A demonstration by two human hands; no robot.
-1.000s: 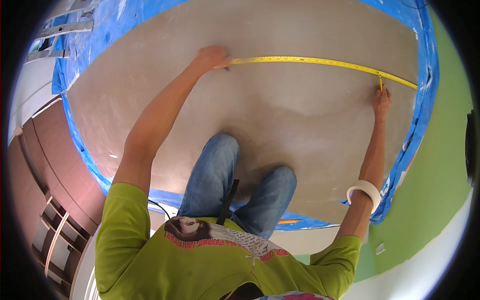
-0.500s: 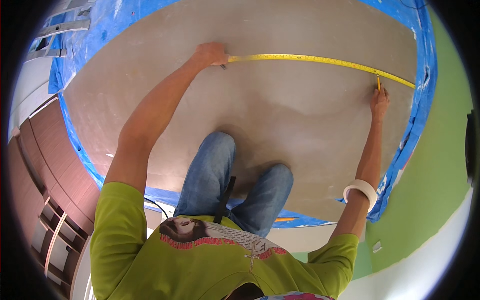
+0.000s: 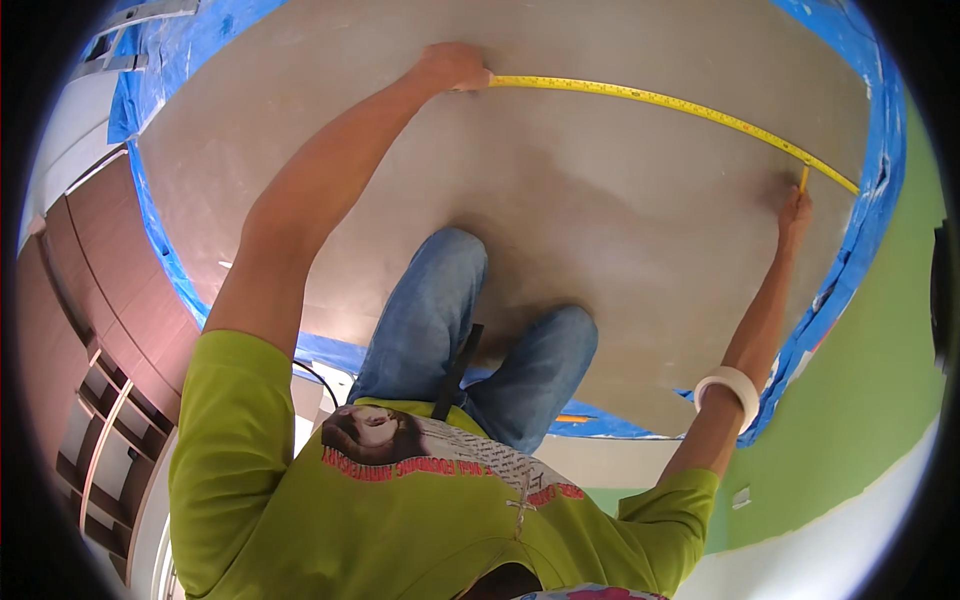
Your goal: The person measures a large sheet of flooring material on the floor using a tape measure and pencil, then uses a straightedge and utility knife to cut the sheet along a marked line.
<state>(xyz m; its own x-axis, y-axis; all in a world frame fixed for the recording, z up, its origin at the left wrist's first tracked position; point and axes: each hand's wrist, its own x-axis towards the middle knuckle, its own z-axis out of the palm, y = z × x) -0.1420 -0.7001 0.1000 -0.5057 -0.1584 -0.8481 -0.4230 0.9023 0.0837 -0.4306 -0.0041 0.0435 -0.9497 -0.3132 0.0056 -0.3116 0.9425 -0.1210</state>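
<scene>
A yellow tape measure blade point(image 3: 650, 97) stretches across a smooth brown-grey surface point(image 3: 660, 290), from my left hand to the blue border on the right. My left hand point(image 3: 455, 66) is closed over the blade's left end at the far side; the tape's case does not show. In my right hand point(image 3: 795, 210), pinched between the fingers, is a thin yellow pencil point(image 3: 804, 178). Its tip points at the blade's lower edge, not far from the right end. A roll of pale masking tape point(image 3: 728, 376) hangs around my right forearm like a bracelet.
Blue plastic sheeting point(image 3: 868, 215) borders the surface. A green wall point(image 3: 890, 330) rises on the right. Brown wooden cabinets point(image 3: 125, 265) stand at left, with metal ladder parts point(image 3: 155, 12) at upper left. My jeans-clad knees point(image 3: 425, 300) rest on the surface. An orange tool point(image 3: 572, 418) lies behind them.
The view has shifted, so the blade's left end sits higher in the picture. My right hand, still holding the pencil, has moved right, and its tip appears closer to the blade's right end.
</scene>
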